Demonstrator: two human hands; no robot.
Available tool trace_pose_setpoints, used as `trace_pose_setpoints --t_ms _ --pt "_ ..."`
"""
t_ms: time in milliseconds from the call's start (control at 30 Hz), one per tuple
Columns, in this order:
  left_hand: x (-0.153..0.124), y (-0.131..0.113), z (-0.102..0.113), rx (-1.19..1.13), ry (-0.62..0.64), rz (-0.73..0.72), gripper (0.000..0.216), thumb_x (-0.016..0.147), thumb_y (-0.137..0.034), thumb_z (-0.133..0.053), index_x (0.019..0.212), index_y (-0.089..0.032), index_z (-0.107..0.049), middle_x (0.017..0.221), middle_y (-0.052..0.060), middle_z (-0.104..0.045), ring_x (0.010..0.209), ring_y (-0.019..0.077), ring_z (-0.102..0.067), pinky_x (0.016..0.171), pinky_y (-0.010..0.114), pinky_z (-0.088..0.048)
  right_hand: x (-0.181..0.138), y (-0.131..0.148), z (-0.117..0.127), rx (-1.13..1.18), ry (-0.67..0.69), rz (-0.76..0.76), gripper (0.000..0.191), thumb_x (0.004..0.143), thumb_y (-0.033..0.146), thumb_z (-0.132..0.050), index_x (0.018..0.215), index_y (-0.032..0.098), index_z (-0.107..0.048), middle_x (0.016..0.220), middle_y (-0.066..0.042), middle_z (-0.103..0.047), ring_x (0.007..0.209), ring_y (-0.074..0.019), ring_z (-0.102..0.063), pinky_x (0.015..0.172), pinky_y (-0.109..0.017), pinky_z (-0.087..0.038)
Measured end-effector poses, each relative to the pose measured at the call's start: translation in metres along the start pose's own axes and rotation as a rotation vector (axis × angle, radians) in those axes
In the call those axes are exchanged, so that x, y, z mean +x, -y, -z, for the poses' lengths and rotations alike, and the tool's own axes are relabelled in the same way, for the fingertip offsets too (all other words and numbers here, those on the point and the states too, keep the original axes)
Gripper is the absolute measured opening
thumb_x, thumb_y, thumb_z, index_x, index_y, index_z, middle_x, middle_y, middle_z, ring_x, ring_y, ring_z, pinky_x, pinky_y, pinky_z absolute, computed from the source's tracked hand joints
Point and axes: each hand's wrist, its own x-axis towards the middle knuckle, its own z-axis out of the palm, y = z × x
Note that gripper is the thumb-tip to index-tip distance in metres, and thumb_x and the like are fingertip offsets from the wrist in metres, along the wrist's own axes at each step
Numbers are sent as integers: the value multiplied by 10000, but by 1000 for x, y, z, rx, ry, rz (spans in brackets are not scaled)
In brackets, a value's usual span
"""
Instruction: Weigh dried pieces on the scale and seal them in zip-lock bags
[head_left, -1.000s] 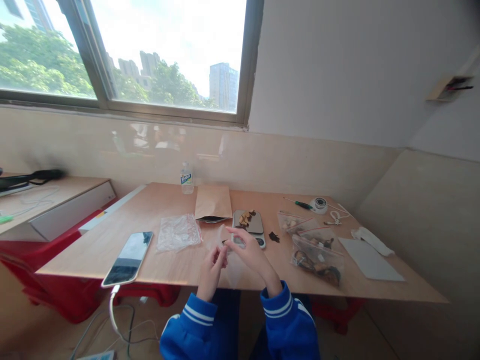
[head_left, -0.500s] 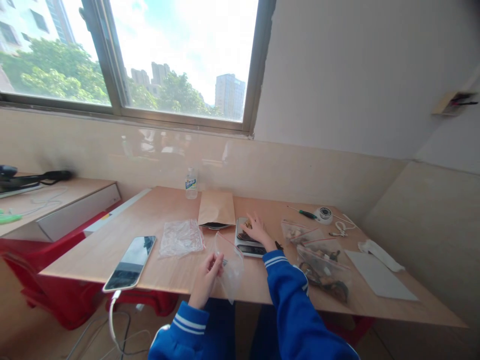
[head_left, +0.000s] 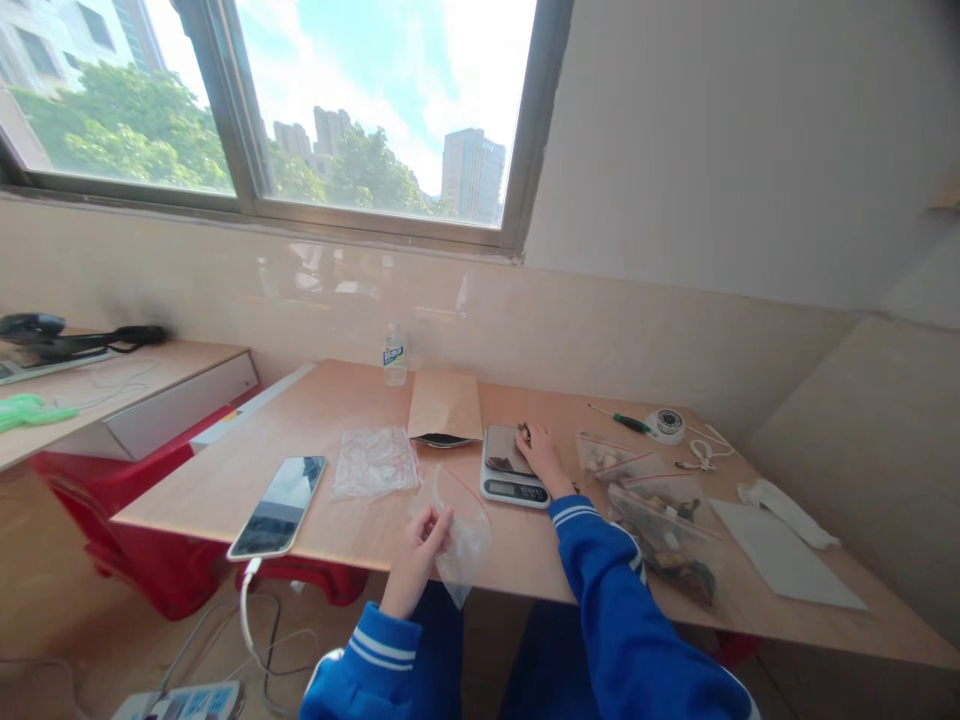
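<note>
My left hand [head_left: 422,550] is closed on a clear zip bag [head_left: 466,550] with a red seal line, just past the table's front edge. My right hand [head_left: 541,458] is over the steel plate of a white digital scale [head_left: 515,490]. Its fingers are closed around a small dried brown piece [head_left: 523,432], partly hidden by them. Its dark reflection shows in the plate. Several filled zip bags [head_left: 664,530] with dried brown pieces lie to the right of that hand.
A phone [head_left: 277,507] on a white cable lies at left. A stack of clear bags [head_left: 375,462], a brown paper pouch [head_left: 446,410] and a bottle [head_left: 394,362] stand or lie behind. At right are a screwdriver [head_left: 630,422], a round white device [head_left: 667,425] and a white sheet [head_left: 784,555].
My right hand's spread fingers have drawn together around the brown piece on the scale. My left hand still holds the zip bag. The whole view has shifted slightly.
</note>
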Motion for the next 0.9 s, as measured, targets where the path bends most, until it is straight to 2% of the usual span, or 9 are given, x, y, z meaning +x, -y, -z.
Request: trace_pose_setpoints --t_ms 133,267,333,367,433,467,567,700,900 --pt "1 -11 -6 6 73 -14 425 728 -569 -554 601 -172 -469 554 -29 -465 556 107 -431 566 231 -343 1 3 9 65 -85 -179 308 837 372 -400 920 132 -574 913 -132 -611 819 -214 -557 678 -285 -379" --pt "8 -13 -13 13 99 -39 406 751 -545 -543 608 -171 -477 557 -23 -487 561 111 -447 582 237 -350 -4 17 38 198 -116 -261 389 852 436 -297 801 151 -557 746 -83 -603 653 -166 -544 567 -250 -368" --pt "11 -7 -18 5 99 -43 399 757 -538 -542 613 -172 -475 560 -24 -490 560 111 -452 579 236 -351 -17 34 55 466 -12 -290 434 851 480 -260 718 171 -534 614 -24 -546 515 -125 -472 480 -227 -330" --pt "12 -4 -21 4 99 -44 398 760 -538 -537 617 -172 -476 563 -23 -492 561 112 -455 577 236 -352 -27 46 62 679 96 -320 441 837 512 -270 698 178 -522 562 3 -503 455 -110 -414 434 -220 -293" --pt "13 2 -26 13 90 -46 395 771 -539 -524 628 -174 -477 572 -22 -495 565 114 -464 577 236 -357 -49 69 70 985 280 -330 437 807 567 -337 743 180 -529 570 22 -488 432 -93 -375 401 -204 -252" --pt "12 5 -27 24 83 -52 389 779 -535 -517 635 -176 -477 576 -23 -496 570 116 -470 583 237 -360 -60 80 71 1036 323 -345 433 795 580 -370 744 179 -526 581 23 -489 438 -88 -377 399 -197 -244" --pt "8 9 -29 56 57 -85 361 796 -509 -511 650 -181 -472 584 -27 -496 581 119 -483 604 239 -371 -82 106 66 898 294 -316 393 764 558 -465 651 183 -487 534 41 -443 449 -87 -365 428 -203 -271" --pt "4 10 -29 39 23 -119 340 808 -496 -501 676 -183 -490 616 -20 -514 627 130 -510 640 246 -390 -83 130 58 551 180 -152 342 799 479 -472 617 189 -462 553 27 -483 530 -113 -419 529 -234 -321" --pt "2 8 -29 -29 -99 -141 367 806 -524 -485 682 -179 -510 641 -2 -536 659 146 -520 666 264 -409 -83 144 64 395 290 58 259 823 401 -496 702 177 -543 678 -6 -584 621 -136 -499 585 -237 -360"
